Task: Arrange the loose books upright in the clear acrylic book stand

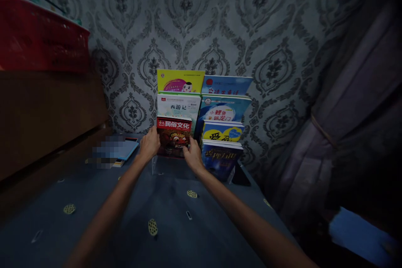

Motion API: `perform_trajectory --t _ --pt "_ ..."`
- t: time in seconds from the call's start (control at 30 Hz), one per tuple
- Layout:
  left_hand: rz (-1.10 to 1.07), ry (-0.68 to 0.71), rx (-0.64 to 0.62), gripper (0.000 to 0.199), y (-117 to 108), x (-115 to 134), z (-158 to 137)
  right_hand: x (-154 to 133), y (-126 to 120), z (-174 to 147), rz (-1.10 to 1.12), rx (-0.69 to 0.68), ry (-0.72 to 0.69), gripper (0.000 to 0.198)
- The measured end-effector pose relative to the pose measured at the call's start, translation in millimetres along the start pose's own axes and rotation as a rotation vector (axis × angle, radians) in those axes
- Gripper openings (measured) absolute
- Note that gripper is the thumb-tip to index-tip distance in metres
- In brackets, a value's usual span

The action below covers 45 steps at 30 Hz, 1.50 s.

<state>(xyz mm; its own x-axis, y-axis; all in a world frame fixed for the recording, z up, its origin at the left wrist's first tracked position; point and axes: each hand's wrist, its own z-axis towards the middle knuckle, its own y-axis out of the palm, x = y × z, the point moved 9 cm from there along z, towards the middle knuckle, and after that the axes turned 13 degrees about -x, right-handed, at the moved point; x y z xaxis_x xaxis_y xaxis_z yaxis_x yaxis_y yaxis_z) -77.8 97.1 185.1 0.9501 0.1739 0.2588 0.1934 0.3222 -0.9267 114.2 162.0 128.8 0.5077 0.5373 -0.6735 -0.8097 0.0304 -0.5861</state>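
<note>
A book with a red title band and a dragon-like face on its cover (174, 136) stands upright at the front of the left row. My left hand (150, 144) grips its left edge, and at its lower right edge is my right hand (193, 155), closed on it with the thumb in front. Behind it rise a white book (179, 104) and a taller yellow book (171, 77). Close to my right hand, the right row holds a dark blue book (220, 159) in front, with yellow-and-blue (224, 132) and blue (235, 106) books behind.
Flat on the table (125, 217), left of the rows, lies a stack with a light blue book (127, 149), partly blurred. A red basket (44, 35) sits on a brown cabinet (47, 117) at left. Patterned wallpaper is behind; a tied curtain (342, 104) hangs at right.
</note>
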Motion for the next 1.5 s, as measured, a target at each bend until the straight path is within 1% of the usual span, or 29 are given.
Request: perform_trajectory --t 0.17,0.33,0.53,0.7,0.9,1.0,1.03,1.1,1.17,1.23,1.3,1.37,1.43,1.5 --pt "-0.012 0.025 -0.021 0.024 0 -3 -1 4 1 -2 0.031 0.029 -0.045 0.058" --pt "-0.018 0.018 -0.025 0.024 0 -6 -3 9 7 -4 0.023 0.016 -0.032 0.060" --pt "-0.027 0.033 -0.023 0.024 1 -8 -7 4 7 -9 0.040 0.014 -0.073 0.062" --pt "-0.029 0.043 -0.026 0.023 2 -10 -9 3 9 -11 0.012 -0.001 -0.071 0.065" --pt "-0.055 0.055 -0.017 0.024 7 -12 -9 10 13 -15 0.027 0.014 -0.100 0.065" --pt "-0.097 0.086 -0.002 0.029 13 -17 -14 10 11 -19 0.024 0.019 -0.083 0.066" --pt "-0.103 0.088 -0.003 0.031 16 -22 -17 8 11 -23 0.025 0.008 -0.084 0.067" --pt "-0.062 0.049 -0.036 0.034 27 -39 -21 3 11 -36 0.038 -0.021 -0.105 0.069" --pt "0.030 -0.039 -0.095 0.036 40 -65 -24 0 11 -58 0.061 -0.041 -0.135 0.069" --pt "0.094 -0.125 -0.134 0.038 50 -96 -26 1 15 -89 0.096 -0.073 -0.164 0.065" --pt "0.133 -0.209 -0.162 0.041 58 -127 -26 8 23 -123 0.100 -0.104 -0.170 0.059" --pt "0.161 -0.276 -0.201 0.049 66 -152 -25 22 34 -153 0.115 -0.150 -0.133 0.054" --pt "0.182 -0.317 -0.242 0.059 73 -171 -25 37 44 -175 0.135 -0.203 -0.087 0.053" --pt "0.203 -0.329 -0.271 0.064 77 -180 -24 48 50 -188 0.150 -0.241 -0.046 0.052"
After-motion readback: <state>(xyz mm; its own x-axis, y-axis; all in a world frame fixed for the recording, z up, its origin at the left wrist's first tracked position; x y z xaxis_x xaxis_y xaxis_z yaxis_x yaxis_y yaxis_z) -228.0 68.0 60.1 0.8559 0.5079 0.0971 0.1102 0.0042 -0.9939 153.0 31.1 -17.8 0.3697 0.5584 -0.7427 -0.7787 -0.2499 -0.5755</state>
